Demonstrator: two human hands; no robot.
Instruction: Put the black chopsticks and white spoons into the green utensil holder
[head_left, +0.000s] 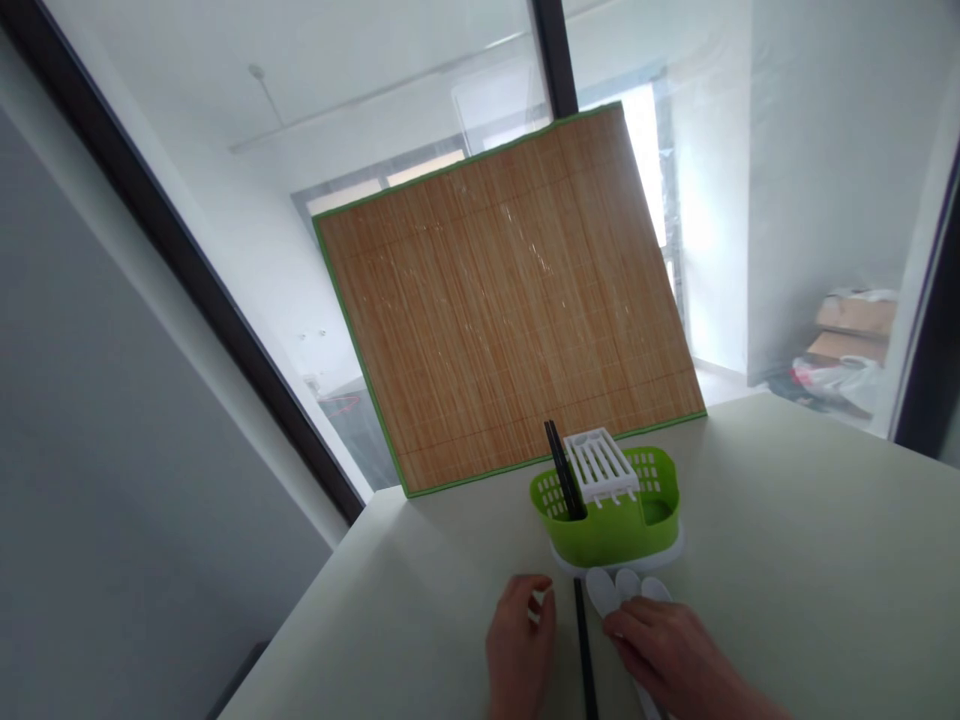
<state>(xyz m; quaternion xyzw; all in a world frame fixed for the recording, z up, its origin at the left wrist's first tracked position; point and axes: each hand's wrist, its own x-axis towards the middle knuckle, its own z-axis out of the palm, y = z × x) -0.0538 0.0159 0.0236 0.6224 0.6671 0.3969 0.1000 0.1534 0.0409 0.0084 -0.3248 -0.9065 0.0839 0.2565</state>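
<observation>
Three white spoons [602, 592] lie on the table [795, 560] in front of me, bowls pointing to the far side, handles running back toward me. My right hand [660, 640] is over them, fingertips down on the left spoon; I can't tell whether they are pinching it or just resting there. Just left of the spoons a black chopstick [585, 645] lies lengthwise on the tabletop. My left hand [523, 635] is left of that, loosely curled around a gap, with nothing in it that I can see. So my two hands are apart, with the chopstick between them.

Just beyond the spoon bowls is a green caddy [619, 543] on a white base [679, 547]. More black chopsticks [564, 470] lean in its left part, and a white slotted rack [601, 465] sits across its middle. On the far side a green-edged bamboo mat [510, 310] stands tilted against the glass. Cardboard boxes [855, 315] show beyond, far right.
</observation>
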